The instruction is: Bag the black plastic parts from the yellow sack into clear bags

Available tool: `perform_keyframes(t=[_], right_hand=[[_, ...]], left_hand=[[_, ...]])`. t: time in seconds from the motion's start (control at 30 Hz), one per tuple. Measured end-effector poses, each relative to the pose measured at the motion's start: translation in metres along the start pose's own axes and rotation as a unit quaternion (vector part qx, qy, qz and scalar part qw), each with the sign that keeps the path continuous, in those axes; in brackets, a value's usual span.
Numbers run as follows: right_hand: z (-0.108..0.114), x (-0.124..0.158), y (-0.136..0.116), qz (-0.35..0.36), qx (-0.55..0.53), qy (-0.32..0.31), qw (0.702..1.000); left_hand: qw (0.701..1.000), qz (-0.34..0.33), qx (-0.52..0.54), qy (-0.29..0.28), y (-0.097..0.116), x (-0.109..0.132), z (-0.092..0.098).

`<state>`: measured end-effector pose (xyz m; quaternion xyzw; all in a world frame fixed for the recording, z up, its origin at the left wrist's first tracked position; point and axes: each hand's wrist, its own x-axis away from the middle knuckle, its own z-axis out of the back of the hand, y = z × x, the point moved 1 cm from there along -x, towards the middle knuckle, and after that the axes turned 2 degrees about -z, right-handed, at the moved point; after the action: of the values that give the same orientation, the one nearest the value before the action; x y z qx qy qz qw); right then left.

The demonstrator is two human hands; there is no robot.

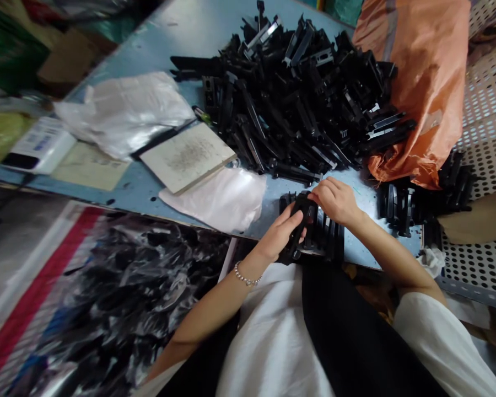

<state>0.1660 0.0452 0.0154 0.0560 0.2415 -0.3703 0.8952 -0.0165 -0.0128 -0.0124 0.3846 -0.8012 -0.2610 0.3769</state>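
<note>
My left hand (pixel 281 232) is wrapped round a long black plastic part (pixel 296 227), held tilted near the table's front edge. At the far end of that part, my right hand (pixel 334 201) pinches with thumb and fingers; whether it grips the part itself or something small there, I cannot make out. Beneath and beside my hands lie several similar black parts (pixel 325 234) in a row at the edge. Beyond them a large heap of black plastic parts (pixel 289 105) spreads over the blue table (pixel 149 184).
An orange sack (pixel 427 82) stands right of the heap, with more black parts (pixel 400 207) below it. Left of my hands are a pale board (pixel 188 154), white plastic bags (pixel 128 107) and a white box (pixel 41 144). Bagged black pieces (pixel 149 298) fill a container below left.
</note>
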Motion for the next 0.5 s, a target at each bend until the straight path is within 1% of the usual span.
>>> perform_keyframes(t=[0.07, 0.1, 0.13, 0.2, 0.27, 0.3, 0.33, 0.37, 0.4, 0.43, 0.47, 0.5], right_hand=[[0.0, -0.001, -0.009, -0.005, -0.022, 0.026, 0.999], [0.001, 0.0, -0.017, 0.002, -0.034, 0.029, 0.999], [0.002, 0.002, -0.027, 0.021, -0.044, 0.021, 0.999], [0.001, 0.006, -0.048, 0.085, -0.049, -0.013, 0.995], [-0.003, 0.011, -0.065, 0.137, -0.053, -0.046, 0.988], [-0.005, 0.013, -0.071, 0.14, -0.064, -0.059, 0.986], [-0.008, 0.015, -0.075, 0.123, -0.086, -0.07, 0.986], [-0.012, 0.017, -0.078, 0.087, -0.121, -0.083, 0.985], [-0.015, 0.02, -0.08, 0.034, -0.165, -0.098, 0.981], [-0.019, 0.023, -0.083, -0.037, -0.22, -0.115, 0.968], [-0.023, 0.026, -0.085, -0.116, -0.284, -0.133, 0.943], [-0.026, 0.03, -0.087, -0.192, -0.35, -0.151, 0.904]], left_hand=[[0.999, -0.012, 0.038, 0.035, 0.002, -0.002, 0.005], [0.997, -0.017, 0.05, 0.055, 0.003, -0.004, 0.009], [0.996, -0.019, 0.057, 0.071, 0.005, -0.006, 0.013], [0.994, -0.009, 0.066, 0.09, 0.009, -0.009, 0.019], [0.993, 0.008, 0.075, 0.09, 0.01, -0.011, 0.021], [0.993, 0.015, 0.077, 0.089, 0.009, -0.011, 0.019], [0.993, 0.016, 0.077, 0.091, 0.007, -0.01, 0.017], [0.993, 0.005, 0.073, 0.098, 0.005, -0.009, 0.014], [0.992, -0.023, 0.063, 0.11, 0.003, -0.007, 0.011], [0.988, -0.07, 0.046, 0.129, 0.001, -0.004, 0.009], [0.979, -0.135, 0.018, 0.151, -0.001, -0.001, 0.007], [0.964, -0.205, -0.019, 0.171, -0.002, 0.002, 0.006]])
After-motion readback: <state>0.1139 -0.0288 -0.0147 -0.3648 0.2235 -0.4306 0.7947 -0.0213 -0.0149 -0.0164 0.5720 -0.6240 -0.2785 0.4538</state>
